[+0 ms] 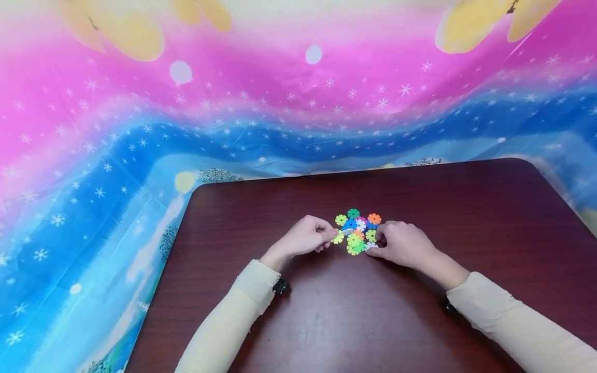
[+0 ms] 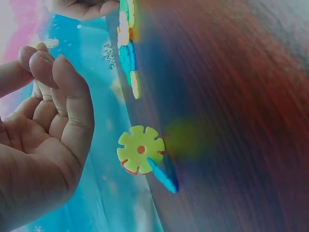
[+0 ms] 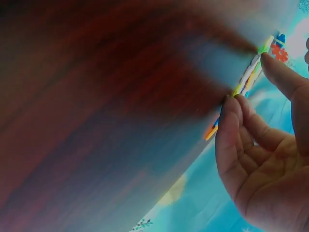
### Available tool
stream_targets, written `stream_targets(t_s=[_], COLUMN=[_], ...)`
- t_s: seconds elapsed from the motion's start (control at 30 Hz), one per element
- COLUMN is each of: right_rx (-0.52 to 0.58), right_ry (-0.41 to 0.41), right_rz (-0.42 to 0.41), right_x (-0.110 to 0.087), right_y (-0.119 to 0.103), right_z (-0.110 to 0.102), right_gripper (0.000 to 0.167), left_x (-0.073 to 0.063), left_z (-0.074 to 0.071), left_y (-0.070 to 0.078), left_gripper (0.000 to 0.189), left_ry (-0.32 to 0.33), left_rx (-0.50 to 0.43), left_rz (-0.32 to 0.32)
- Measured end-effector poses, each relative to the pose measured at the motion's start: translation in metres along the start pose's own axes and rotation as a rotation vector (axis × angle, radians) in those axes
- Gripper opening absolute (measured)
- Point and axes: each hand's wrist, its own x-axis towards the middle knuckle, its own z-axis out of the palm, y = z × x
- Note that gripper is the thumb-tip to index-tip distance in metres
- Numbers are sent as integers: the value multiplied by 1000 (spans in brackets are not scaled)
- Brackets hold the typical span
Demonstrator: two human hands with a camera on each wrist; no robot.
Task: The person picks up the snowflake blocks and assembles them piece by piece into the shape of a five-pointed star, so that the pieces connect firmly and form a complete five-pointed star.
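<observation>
In the head view, a table (image 1: 466, 207) spans the lower middle and lower right; a cloth (image 1: 261, 88) hangs behind it and runs down the left. Just right of center, discs (image 1: 355, 239) sit on the table between the left hand (image 1: 305, 235) and right hand (image 1: 404, 244).

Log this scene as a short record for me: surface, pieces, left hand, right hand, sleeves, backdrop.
Surface: dark reddish-brown table
Pieces: clustered notched discs, including green, yellow-green, orange, blue and white
Left: left hand appears to pinch a pale disc
Right: right hand grips discs at the cluster's right side
Sleeves: cream
Backdrop: pink-and-blue snowflake cloth
</observation>
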Motion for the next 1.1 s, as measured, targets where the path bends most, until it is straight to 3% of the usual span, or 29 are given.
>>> stream_targets(t_s=[0.27,0.5,0.9,1.1], right_rx=[23,163,324,351], right_ry=[-95,-121,115,229], right_rz=[53,67,35,-45], right_x=[3,1,-17,-25], right_y=[-4,4,-3,-17], right_z=[-3,-3,-8,-8], right_gripper=[31,28,16,13], left_x=[-2,-3,0,3], left_z=[0,4,11,16], left_y=[1,5,8,9], left_gripper=[37,37,34,33], left_ry=[5,2,22,16], left_rx=[-6,-24,-88,-111], left_rz=[-18,-26,-49,-38])
